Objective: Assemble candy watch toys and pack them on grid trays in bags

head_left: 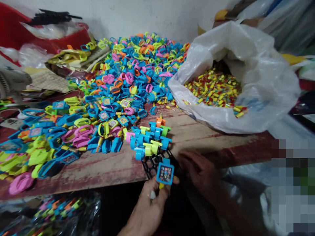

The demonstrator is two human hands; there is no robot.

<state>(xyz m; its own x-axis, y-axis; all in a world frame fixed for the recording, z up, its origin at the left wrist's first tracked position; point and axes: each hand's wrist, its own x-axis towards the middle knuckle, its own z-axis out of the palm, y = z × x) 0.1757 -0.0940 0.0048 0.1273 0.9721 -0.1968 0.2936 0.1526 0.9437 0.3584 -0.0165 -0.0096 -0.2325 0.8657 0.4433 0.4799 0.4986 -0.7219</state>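
Observation:
My left hand [154, 200] is closed around a blue toy watch [165, 173], whose square face with small coloured pictures points up at me. A bit of yellow shows beneath the watch. Just beyond it, a black lattice rack [154, 163] holds rows of small blue, yellow-green, orange, green and pink plastic pieces [147, 139]. To the right of the rack is my right hand [200, 172], dim and blurred, with its fingers bent. Whether it touches the rack or holds anything does not show.
A large heap of coloured toy watches [137, 72] spreads across the wooden table [118, 167]. At the right, a white plastic sack [268, 82] contains small yellow and red pieces [214, 87]. Below the front edge at left lies a clear bag [86, 209] of coloured pieces.

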